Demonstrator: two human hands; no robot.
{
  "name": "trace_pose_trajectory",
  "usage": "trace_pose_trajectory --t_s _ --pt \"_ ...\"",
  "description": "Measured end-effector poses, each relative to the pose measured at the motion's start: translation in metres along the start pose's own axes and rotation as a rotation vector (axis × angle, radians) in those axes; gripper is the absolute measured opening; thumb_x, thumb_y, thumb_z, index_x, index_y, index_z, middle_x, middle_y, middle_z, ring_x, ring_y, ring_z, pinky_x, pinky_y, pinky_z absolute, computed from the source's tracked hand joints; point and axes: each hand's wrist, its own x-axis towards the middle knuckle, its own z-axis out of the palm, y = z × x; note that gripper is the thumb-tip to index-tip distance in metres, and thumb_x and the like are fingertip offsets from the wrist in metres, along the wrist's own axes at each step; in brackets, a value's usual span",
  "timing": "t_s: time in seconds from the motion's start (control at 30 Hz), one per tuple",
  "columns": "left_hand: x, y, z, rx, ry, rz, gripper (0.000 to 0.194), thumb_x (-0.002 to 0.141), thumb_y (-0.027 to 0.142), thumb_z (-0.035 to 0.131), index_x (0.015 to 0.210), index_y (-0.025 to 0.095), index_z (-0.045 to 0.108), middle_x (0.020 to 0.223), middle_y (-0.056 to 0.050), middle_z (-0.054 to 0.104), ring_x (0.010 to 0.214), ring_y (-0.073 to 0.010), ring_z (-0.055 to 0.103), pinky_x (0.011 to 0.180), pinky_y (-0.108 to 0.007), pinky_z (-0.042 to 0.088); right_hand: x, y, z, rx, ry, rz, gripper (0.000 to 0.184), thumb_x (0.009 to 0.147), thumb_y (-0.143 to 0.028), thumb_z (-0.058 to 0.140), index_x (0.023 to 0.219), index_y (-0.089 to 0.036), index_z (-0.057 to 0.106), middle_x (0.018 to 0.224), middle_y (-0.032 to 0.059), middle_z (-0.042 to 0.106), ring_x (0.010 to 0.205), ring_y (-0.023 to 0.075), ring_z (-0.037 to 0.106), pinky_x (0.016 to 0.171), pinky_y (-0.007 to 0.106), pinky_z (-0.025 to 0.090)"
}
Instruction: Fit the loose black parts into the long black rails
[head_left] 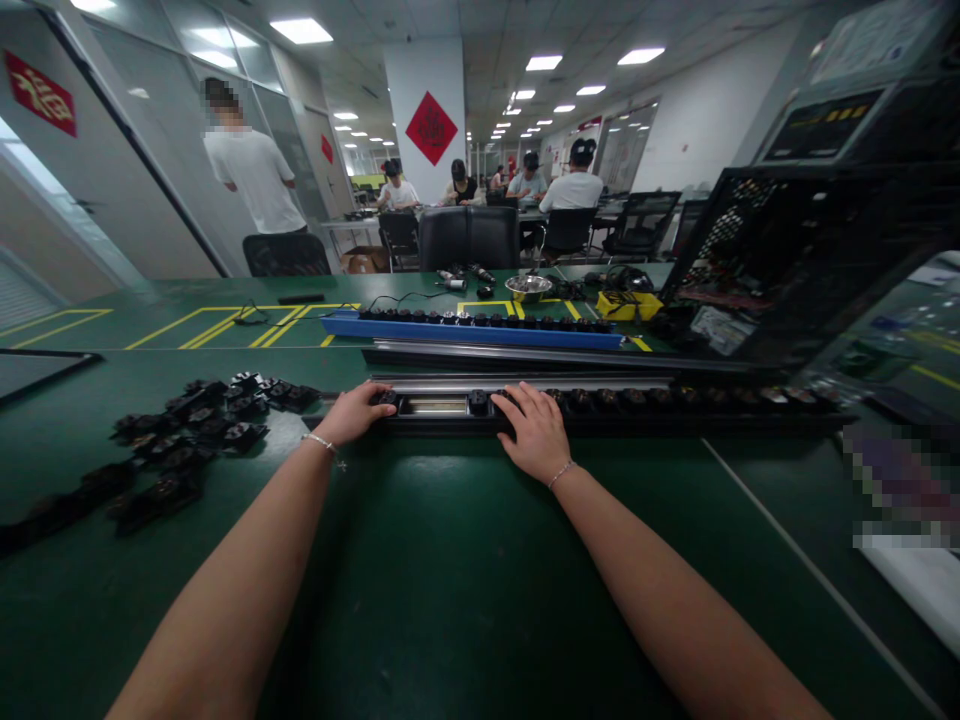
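Observation:
A long black power strip rail [600, 408] lies across the green table [450, 580], filled with black socket modules except for a bare metal gap [435, 405] near its left end. My left hand [352, 415] curls over a socket module at the rail's left end. My right hand [534, 432] presses down with its fingers on a module just right of the gap. A heap of loose black socket modules [187, 430] lies on the table to the left of my left hand.
A second rail on a blue base [480, 330] lies farther back, with a bare metal rail [517, 355] in front of it. A black open chassis [810, 260] stands at the right. A steel bowl [528, 288] and yellow tray [628, 304] sit behind. Several people are in the background.

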Motion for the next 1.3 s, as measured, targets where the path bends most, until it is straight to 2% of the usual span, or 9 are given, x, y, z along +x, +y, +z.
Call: trace_pose_trajectory --t_s 0.23,0.47,0.63,0.8,1.03,1.3 --pt "0.004 -0.027 -0.008 -0.026 -0.016 0.006 0.055 0.07 0.046 0.056 0.118 0.021 0.058 0.122 -0.006 0.062 0.114 -0.0226 0.055 0.1 -0.034 0.039 -0.001 0.0 0.0 -0.001 -0.001 0.004 0.053 0.078 -0.028 0.057 0.13 -0.027 0.049 0.138 0.0054 0.046 0.133 0.0251 0.03 0.108 0.045 0.021" --pt "0.0 -0.032 -0.014 0.031 0.03 -0.021 0.052 0.067 0.053 0.058 0.11 0.025 0.063 0.115 -0.003 0.066 0.111 -0.024 0.057 0.094 -0.033 0.043 -0.001 0.0 0.0 -0.004 -0.005 0.002 0.053 0.078 -0.028 0.057 0.13 -0.027 0.049 0.138 0.0053 0.046 0.133 0.0251 0.03 0.108 0.045 0.021" --pt "0.0 -0.042 -0.019 0.053 0.038 -0.041 0.052 0.066 0.054 0.058 0.11 0.026 0.063 0.118 -0.003 0.065 0.115 -0.0245 0.054 0.096 -0.034 0.042 -0.001 0.0 -0.001 -0.002 -0.001 0.002 0.053 0.077 -0.027 0.057 0.129 -0.027 0.049 0.137 0.0056 0.047 0.132 0.0253 0.031 0.108 0.044 0.021" --pt "0.003 -0.057 -0.023 0.033 0.002 -0.05 0.059 0.066 0.05 0.055 0.117 0.021 0.059 0.126 -0.006 0.06 0.116 -0.0238 0.054 0.101 -0.033 0.038 -0.001 0.0 -0.001 -0.002 -0.003 0.007 0.052 0.077 -0.027 0.057 0.129 -0.027 0.05 0.138 0.0054 0.047 0.132 0.025 0.031 0.108 0.044 0.021" --pt "0.002 -0.068 -0.029 -0.041 0.019 -0.06 0.075 0.058 0.066 0.057 0.116 0.018 0.06 0.12 -0.009 0.063 0.11 -0.0242 0.058 0.097 -0.032 0.042 -0.001 0.0 -0.001 0.004 -0.004 0.001 0.053 0.077 -0.026 0.057 0.129 -0.027 0.05 0.137 0.0053 0.047 0.132 0.0255 0.031 0.108 0.044 0.021" --pt "0.002 -0.079 -0.035 -0.034 0.007 -0.075 0.074 0.06 0.062 0.057 0.119 0.017 0.058 0.126 -0.01 0.06 0.115 -0.0245 0.055 0.101 -0.034 0.038 -0.002 0.001 -0.001 -0.001 0.001 -0.001 0.054 0.077 -0.026 0.057 0.13 -0.027 0.049 0.137 0.0052 0.047 0.132 0.0253 0.031 0.108 0.044 0.021"
